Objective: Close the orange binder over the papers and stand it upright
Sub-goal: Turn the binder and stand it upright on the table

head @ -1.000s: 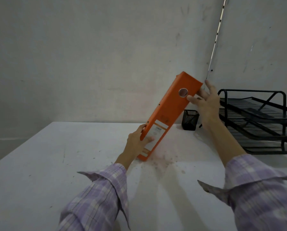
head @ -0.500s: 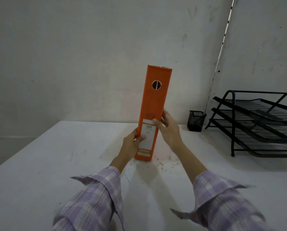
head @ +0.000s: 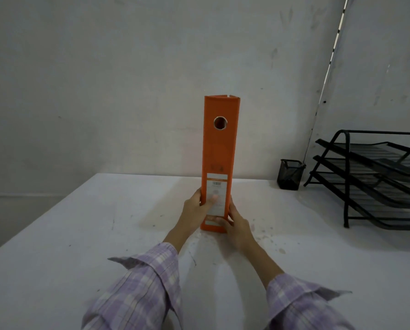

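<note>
The orange binder (head: 219, 148) stands upright on the white table (head: 80, 234), closed, its spine facing me with a round finger hole near the top and a white label low down. My left hand (head: 197, 208) grips its lower left edge, thumb across the label. My right hand (head: 237, 225) holds the lower right edge near the base, thumb on the spine. The papers are hidden inside.
A black mesh pen cup (head: 291, 174) stands at the back right by the wall. A black three-tier wire letter tray (head: 375, 177) fills the right side. Grey walls close off the back and right; the table's left edge falls away.
The binder went from leaning right to fully upright and squared toward me. My right hand slid down from its top to its lower right edge; my left hand stayed low.
</note>
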